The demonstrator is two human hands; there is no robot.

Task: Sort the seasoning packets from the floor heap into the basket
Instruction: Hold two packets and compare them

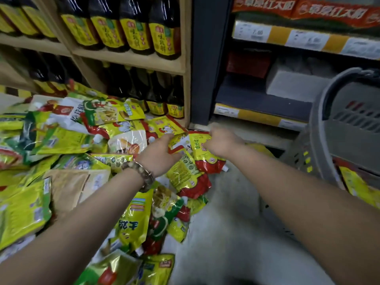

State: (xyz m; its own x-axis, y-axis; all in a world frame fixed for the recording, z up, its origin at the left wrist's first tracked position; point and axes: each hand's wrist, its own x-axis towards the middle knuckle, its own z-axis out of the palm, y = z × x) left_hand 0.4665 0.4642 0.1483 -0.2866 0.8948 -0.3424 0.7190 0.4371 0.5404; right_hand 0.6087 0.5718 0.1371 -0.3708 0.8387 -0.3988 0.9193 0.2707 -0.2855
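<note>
1. Shop aisle, grey floor (pixel 226 233). Wooden shelves (pixel 127 60) of dark sauce bottles (pixel 133 27) stand behind. The heap (pixel 67 140) of seasoning packets covers the floor on our left, up to the foot of the shelves.
2. Our right hand (pixel 222 142), blurred, has its grip curled over the top of a yellow-and-red packet (pixel 202 153) at the heap's right edge. Our left hand (pixel 160 153) pinches the white-faced packet (pixel 180 144) just beside it. Both packets are on the heap, not lifted clear.
3. Grey basket (pixel 324 140) stands at our right, near the heap, handle raised. Yellow shows through its side slots. A yellow pouch (pixel 355 188) shows at its lower edge, but we cannot tell whether it is inside. The interior is hidden, so we cannot judge how full it is.
4. Risks, as we judge them:
   - The film looks slick and the packets overlap. Lifting one may drag its neighbours onto bare floor.
   - With two hands on adjoining packets, two kinds could go in together and spoil the sort.
   - A careless drop could land the packet beside the basket rather than in it.
</note>
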